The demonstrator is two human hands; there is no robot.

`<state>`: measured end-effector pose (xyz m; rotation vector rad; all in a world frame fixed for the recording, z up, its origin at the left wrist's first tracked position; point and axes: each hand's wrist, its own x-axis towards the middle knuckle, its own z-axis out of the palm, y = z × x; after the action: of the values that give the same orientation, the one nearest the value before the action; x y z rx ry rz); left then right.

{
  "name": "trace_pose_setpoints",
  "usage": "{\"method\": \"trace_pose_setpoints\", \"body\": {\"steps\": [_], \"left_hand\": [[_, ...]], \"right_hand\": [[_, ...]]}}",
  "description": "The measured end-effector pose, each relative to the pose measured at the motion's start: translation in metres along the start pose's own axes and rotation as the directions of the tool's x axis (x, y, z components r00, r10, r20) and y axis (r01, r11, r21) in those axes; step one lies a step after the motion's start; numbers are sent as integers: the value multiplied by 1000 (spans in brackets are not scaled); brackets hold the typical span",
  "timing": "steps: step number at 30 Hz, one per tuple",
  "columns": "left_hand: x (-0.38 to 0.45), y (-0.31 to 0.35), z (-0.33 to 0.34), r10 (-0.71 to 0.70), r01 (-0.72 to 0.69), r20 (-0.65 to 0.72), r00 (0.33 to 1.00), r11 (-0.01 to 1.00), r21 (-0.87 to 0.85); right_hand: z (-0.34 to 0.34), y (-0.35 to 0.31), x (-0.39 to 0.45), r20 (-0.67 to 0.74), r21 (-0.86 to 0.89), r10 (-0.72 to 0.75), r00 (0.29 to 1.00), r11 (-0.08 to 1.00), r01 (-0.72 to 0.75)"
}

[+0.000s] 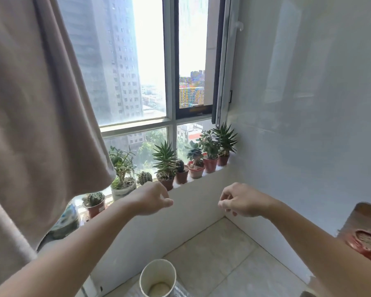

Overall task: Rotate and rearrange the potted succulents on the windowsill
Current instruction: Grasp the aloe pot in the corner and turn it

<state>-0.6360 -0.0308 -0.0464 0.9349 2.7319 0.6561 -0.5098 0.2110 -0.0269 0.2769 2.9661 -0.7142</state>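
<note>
Apparently little is done yet: both the left hand (151, 199) and the right hand (241, 200) are loosely curled and grasp nothing, held near the windowsill (201, 177). Eight potted succulents (181, 168) can be counted in a row along it, far right to near left; none is being touched.

1. On your left hangs a beige curtain (30, 108), covering part of the window (150, 82).
2. Below you, a white paper cup (157, 277) stands open on the tiled floor (223, 254).
3. At your right edge sits a red dish (367, 243) on a wooden board (366, 213).
</note>
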Motion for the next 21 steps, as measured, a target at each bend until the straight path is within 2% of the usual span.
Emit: {"method": "trace_pose_setpoints", "body": {"steps": [7, 13, 21], "left_hand": [[111, -29, -14, 61, -61, 36, 997, 998, 1], [202, -49, -19, 36, -36, 10, 999, 999, 10], [311, -49, -12, 68, -91, 171, 983, 987, 133]], "right_hand": [[-11, 15, 112, 15, 22, 55, 998, 998, -55], [-26, 37, 189, -3, 40, 73, 997, 997, -72], [-40, 65, 277, -2, 28, 133, 991, 991, -133]]}}
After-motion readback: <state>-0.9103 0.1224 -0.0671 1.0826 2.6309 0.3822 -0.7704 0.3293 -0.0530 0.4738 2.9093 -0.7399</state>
